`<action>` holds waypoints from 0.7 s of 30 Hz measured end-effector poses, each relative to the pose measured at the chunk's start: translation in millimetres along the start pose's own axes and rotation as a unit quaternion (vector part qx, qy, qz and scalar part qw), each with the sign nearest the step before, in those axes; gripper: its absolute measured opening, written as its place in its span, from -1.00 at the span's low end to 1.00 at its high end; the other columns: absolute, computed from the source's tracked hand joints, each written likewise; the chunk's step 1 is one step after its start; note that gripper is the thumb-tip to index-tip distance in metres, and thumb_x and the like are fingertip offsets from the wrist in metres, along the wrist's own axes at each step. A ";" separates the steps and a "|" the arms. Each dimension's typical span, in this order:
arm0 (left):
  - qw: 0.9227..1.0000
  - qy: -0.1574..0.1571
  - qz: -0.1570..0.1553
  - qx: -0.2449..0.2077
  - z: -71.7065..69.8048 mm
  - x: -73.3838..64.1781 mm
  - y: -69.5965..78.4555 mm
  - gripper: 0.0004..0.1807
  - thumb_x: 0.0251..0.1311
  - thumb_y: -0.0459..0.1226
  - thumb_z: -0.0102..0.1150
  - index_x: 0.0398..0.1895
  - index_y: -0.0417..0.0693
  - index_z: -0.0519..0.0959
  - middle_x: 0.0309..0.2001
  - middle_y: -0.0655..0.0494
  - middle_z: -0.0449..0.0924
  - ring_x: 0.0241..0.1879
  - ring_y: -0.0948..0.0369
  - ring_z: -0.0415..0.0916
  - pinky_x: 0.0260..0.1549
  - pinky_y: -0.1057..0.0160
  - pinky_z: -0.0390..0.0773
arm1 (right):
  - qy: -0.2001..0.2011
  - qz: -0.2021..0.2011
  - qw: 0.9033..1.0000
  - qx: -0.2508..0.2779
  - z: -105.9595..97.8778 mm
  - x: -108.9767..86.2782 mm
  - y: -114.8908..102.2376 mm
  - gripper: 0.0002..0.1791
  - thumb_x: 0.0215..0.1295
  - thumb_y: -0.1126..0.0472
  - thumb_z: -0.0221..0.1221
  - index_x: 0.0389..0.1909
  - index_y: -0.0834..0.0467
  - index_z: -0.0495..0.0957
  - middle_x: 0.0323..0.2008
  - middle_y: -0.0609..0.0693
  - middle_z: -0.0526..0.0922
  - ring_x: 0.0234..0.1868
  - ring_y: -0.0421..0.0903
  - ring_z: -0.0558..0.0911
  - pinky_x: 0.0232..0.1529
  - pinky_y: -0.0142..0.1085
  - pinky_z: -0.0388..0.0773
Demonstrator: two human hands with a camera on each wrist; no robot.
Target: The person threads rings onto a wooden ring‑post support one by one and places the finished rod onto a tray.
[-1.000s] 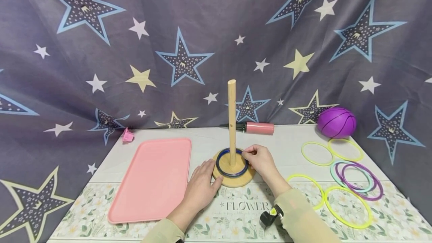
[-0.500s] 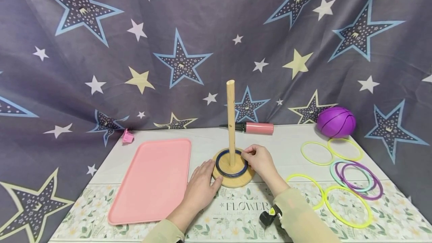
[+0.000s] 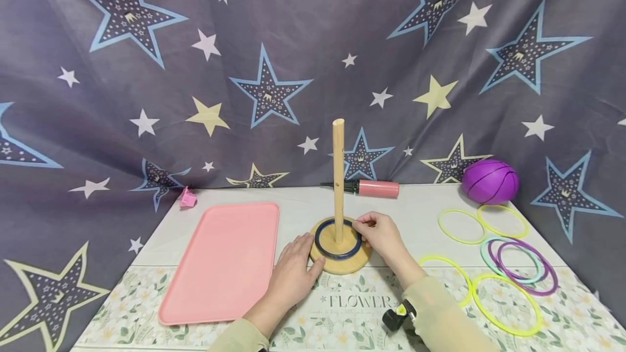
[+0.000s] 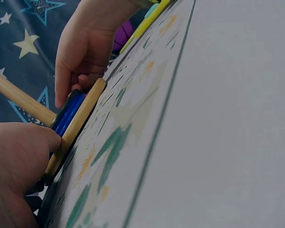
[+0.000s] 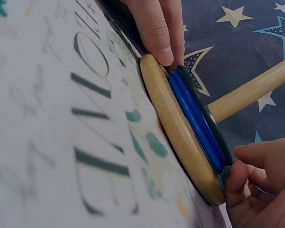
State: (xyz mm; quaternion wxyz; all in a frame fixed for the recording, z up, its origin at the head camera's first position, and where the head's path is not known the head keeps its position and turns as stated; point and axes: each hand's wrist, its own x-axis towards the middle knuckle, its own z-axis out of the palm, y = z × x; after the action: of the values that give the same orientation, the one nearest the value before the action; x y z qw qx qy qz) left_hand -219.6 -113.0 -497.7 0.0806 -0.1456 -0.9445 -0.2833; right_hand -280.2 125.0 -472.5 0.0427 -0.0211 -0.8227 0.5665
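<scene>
little has just changed: over the last second the hands and rings keep their places. the right hand (image 3: 383, 237) pinches the edge of the dark top ring (image 5: 204, 114), which lies with blue rings (image 5: 193, 118) around the wooden peg (image 3: 338, 178), down at its round base (image 3: 340, 266). the left hand (image 3: 292, 270), fingers relaxed, rests against the base's left side, gripping nothing. so the work seems paused at this stack, while yellow rings (image 3: 522, 333) lie loose on the table (image 3: 415, 216), right of the peg.

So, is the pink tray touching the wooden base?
Apart. The head view shows it: white tabletop is visible between the pink tray and the wooden base, just beyond the left hand.
</scene>
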 end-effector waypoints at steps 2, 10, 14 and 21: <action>1.000 0.001 0.001 0.000 0.8 -0.3 -0.1 -0.26 0.59 -0.07 0.26 0.60 -0.40 0.38 0.60 -0.31 0.36 0.63 -0.21 0.25 0.67 -0.23 0.11 | -0.005 0.000 1.000 0.007 -3.9 -2.3 -1.3 -0.84 0.50 0.22 0.40 -0.16 0.28 0.76 -0.41 0.10 0.68 -0.50 -0.14 0.61 -0.55 -0.40 0.59; 1.000 0.005 0.005 0.004 1.1 0.6 -1.9 -0.26 0.60 -0.05 0.25 0.59 -0.40 0.39 0.60 -0.31 0.36 0.63 -0.21 0.25 0.66 -0.23 0.11 | -0.013 -0.022 1.000 0.008 -24.1 -9.5 -6.1 -0.79 0.53 0.19 0.39 -0.03 0.27 0.78 -0.32 0.19 0.73 -0.38 0.01 0.66 -0.45 -0.35 0.61; 1.000 0.007 0.006 0.006 1.2 1.0 -3.4 -0.26 0.60 -0.05 0.25 0.59 -0.41 0.39 0.60 -0.31 0.36 0.63 -0.21 0.25 0.67 -0.23 0.11 | -0.020 -0.043 0.999 -0.006 -33.8 -12.4 -5.9 -0.76 0.56 0.14 0.39 0.02 0.23 0.78 -0.34 0.20 0.72 -0.41 -0.01 0.63 -0.46 -0.34 0.56; 1.000 0.009 0.011 0.007 2.6 0.0 -4.5 -0.27 0.59 -0.06 0.25 0.59 -0.40 0.40 0.60 -0.30 0.37 0.63 -0.20 0.26 0.66 -0.22 0.12 | -0.028 -0.068 0.997 -0.036 -50.5 -18.7 -3.7 -0.75 0.58 0.11 0.38 0.05 0.20 0.78 -0.43 0.05 0.65 -0.46 -0.09 0.58 -0.47 -0.34 0.54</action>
State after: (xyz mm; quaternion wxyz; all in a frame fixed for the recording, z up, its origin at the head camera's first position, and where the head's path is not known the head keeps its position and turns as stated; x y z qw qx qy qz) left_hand -221.3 -115.1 -502.1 0.0935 -0.1528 -0.9439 -0.2773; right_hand -256.8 169.1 -452.0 0.0574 0.0493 -0.8427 0.5331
